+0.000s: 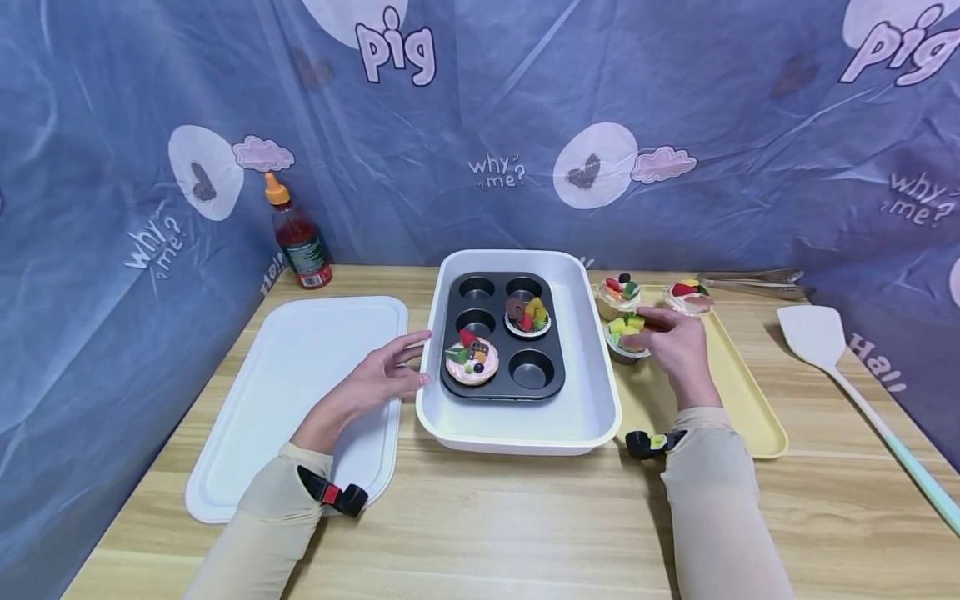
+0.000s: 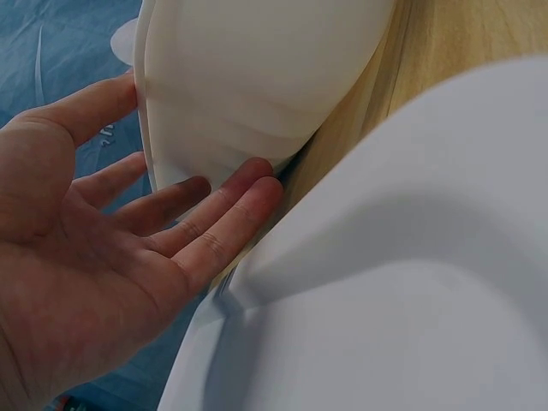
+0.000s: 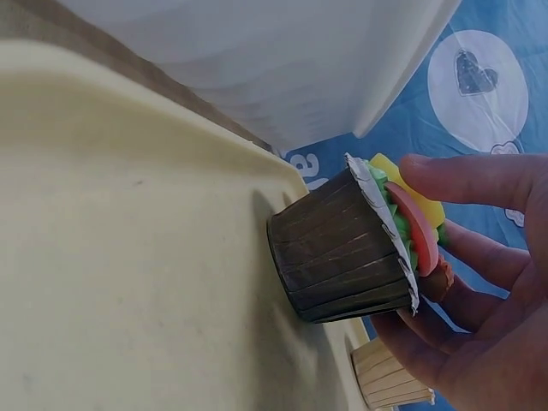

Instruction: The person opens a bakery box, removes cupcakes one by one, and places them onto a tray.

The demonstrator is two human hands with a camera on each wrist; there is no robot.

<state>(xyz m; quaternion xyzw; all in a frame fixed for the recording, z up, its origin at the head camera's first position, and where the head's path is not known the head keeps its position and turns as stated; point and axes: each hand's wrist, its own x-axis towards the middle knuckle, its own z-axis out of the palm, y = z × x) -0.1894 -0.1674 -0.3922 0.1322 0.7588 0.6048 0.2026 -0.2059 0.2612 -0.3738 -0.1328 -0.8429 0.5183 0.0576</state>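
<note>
Thumb and fingers of the right hand (image 1: 681, 346) are pinching a brown-wrapped cupcake (image 3: 338, 248) near its top, the thumb pressing on a yellow piece of topping. A light grip is looking wise, since squeezing harder would probably be crushing or shifting the decoration; fingers reaching lower, round the wrapper, would likely be steadying it better. Any lift should be going straight up and level, because a pale-wrapped cupcake (image 1: 617, 310) is standing just behind it.

The held cupcake is sitting on or just above the yellow tray (image 1: 738, 400), near the side that is bordering the deep white bin (image 1: 588, 408); whether its base is touching, the pictures are not making clear. Its dark pleats are flaring up to a frilled, whitish rim, and yellow chunks, a reddish slice and green bits are crowding the top.

The left hand (image 1: 382, 371) is grasping nothing, its fingers spreading loosely at the bin's opposite rim. Inside the bin, a dark muffin tin (image 1: 504, 382) is carrying a pink-creamed cake (image 1: 480, 371) and a fruit-topped one (image 1: 527, 321). Farther out, a flat white tray (image 1: 322, 350) is lying on the bench (image 1: 487, 517).
</note>
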